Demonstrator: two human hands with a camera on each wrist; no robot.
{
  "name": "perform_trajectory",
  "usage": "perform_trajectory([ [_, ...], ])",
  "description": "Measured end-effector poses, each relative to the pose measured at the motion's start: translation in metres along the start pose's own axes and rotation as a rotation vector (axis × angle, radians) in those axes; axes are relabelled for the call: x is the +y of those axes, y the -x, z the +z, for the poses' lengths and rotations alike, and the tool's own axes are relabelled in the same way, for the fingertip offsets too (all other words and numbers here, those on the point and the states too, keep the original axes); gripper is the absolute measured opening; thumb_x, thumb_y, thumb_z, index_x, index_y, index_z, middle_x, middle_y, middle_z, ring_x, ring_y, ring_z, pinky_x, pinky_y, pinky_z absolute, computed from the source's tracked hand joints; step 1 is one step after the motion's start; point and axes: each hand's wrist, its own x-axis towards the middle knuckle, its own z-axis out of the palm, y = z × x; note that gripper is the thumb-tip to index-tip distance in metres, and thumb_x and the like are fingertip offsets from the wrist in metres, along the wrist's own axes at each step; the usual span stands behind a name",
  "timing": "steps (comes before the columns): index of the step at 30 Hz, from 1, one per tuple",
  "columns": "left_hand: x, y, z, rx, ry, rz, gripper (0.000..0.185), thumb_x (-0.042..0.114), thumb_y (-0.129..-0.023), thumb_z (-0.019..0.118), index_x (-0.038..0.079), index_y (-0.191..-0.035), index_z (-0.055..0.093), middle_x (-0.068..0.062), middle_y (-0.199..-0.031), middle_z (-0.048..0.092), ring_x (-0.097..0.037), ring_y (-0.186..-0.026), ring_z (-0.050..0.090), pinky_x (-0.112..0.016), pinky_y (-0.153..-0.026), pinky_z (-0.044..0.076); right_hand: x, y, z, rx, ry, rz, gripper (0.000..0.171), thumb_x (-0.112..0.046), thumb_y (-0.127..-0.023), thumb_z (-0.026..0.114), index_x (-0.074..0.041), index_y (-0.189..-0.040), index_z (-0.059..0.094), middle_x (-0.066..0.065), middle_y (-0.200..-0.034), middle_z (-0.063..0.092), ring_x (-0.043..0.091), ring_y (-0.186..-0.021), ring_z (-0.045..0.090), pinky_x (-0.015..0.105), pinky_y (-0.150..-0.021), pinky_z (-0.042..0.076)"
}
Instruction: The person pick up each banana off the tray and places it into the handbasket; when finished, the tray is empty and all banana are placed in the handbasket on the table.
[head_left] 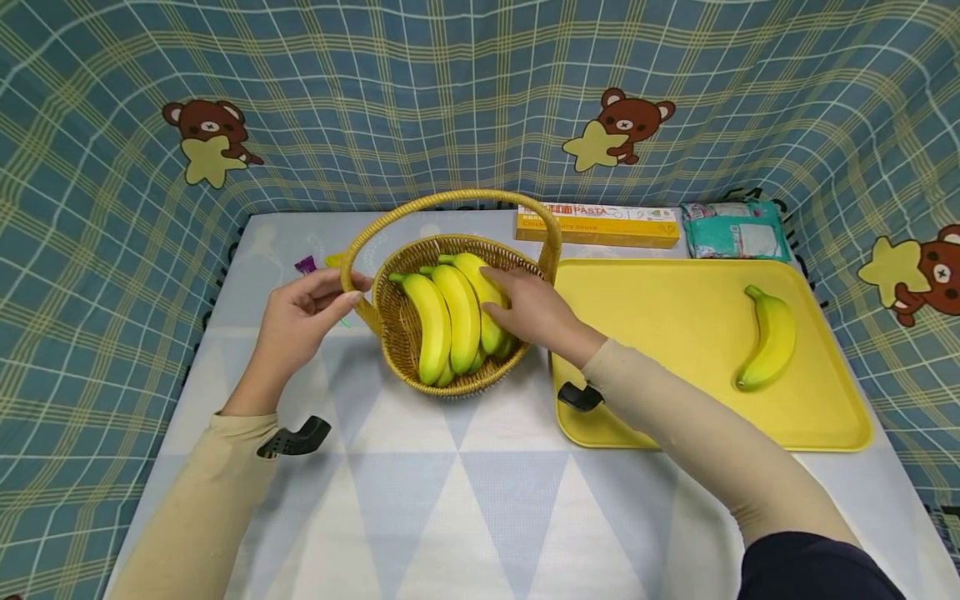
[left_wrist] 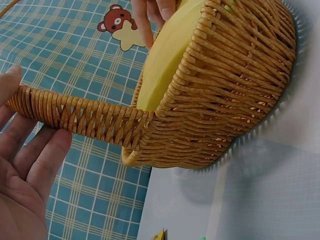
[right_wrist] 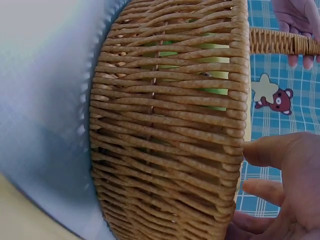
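Observation:
A woven basket point(head_left: 431, 392) with a tall arched handle stands on the table with several yellow bananas point(head_left: 427, 329) lying side by side in it. My left hand point(head_left: 296, 321) holds the left side of the handle point(left_wrist: 85, 112), thumb on one face and fingers on the other. Over the basket's right rim reaches my right hand point(head_left: 532, 308), its spread fingers and thumb touching the rightmost banana point(head_left: 474, 271). In the right wrist view the woven wall hides most of the fruit. Another banana point(head_left: 768, 337) lies alone on the yellow tray point(head_left: 645, 333) at the right.
Behind the tray are a yellow-and-white pasta box point(head_left: 600, 229) and a teal packet point(head_left: 735, 229). A small purple wrapped item point(head_left: 305, 265) lies left of the basket, beyond the left hand. Plaid cloth point(head_left: 420, 100) with bears walls the table at the back and sides.

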Motion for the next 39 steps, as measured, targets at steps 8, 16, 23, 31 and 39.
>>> perform_trajectory([
  [8, 0.001, 0.001, 0.0, -0.004, 0.009, 0.012, 0.022, 0.007, -0.1, 0.067, -0.001, -0.12, 0.07, -0.011, -0.116, 0.073, -0.014, -0.107, 0.069, -0.02, -0.089, 0.056, 0.004, 0.016, -0.005, 0.09, -0.036, -0.023, 0.05, -0.033, -0.104, 0.059, -0.017, -0.151, 0.051, 0.011, -0.147, 0.055, 0.023, -0.085, 0.061, 0.041, -0.079, 0.051],
  [16, 0.001, 0.001, -0.001, 0.002, -0.002, 0.013, 0.022, 0.007, -0.099, 0.067, 0.0, -0.12, 0.07, -0.009, -0.115, 0.074, -0.013, -0.107, 0.069, -0.02, -0.089, 0.056, 0.017, 0.047, -0.015, 0.197, -0.115, -0.089, 0.042, -0.029, -0.104, 0.06, -0.021, -0.145, 0.058, 0.006, -0.144, 0.057, 0.027, -0.12, 0.061, 0.046, -0.096, 0.053],
  [23, -0.001, 0.0, 0.0, -0.004, 0.011, 0.019, 0.022, 0.007, -0.1, 0.066, 0.0, -0.12, 0.07, -0.007, -0.115, 0.074, -0.014, -0.107, 0.069, -0.021, -0.089, 0.057, 0.048, 0.081, -0.028, 0.22, -0.14, -0.045, 0.042, -0.026, -0.105, 0.06, -0.016, -0.145, 0.058, 0.008, -0.141, 0.058, 0.031, -0.117, 0.062, 0.048, -0.095, 0.056],
  [31, -0.001, 0.001, 0.0, -0.005, 0.008, 0.017, 0.022, 0.008, -0.1, 0.066, 0.0, -0.12, 0.07, -0.006, -0.115, 0.074, -0.014, -0.107, 0.069, -0.021, -0.089, 0.057, 0.086, 0.112, -0.044, 0.249, -0.078, 0.083, 0.044, -0.024, -0.104, 0.061, -0.015, -0.147, 0.056, 0.013, -0.141, 0.057, 0.034, -0.115, 0.062, 0.055, -0.093, 0.055],
  [39, -0.001, 0.002, 0.001, -0.002, 0.018, 0.017, 0.022, 0.007, -0.1, 0.066, -0.001, -0.12, 0.07, -0.007, -0.116, 0.074, -0.014, -0.107, 0.069, -0.021, -0.089, 0.057, 0.132, 0.145, -0.061, 0.28, -0.053, 0.226, 0.048, -0.027, -0.105, 0.059, -0.009, -0.149, 0.051, 0.023, -0.14, 0.053, 0.041, -0.116, 0.059, 0.06, -0.092, 0.054],
])
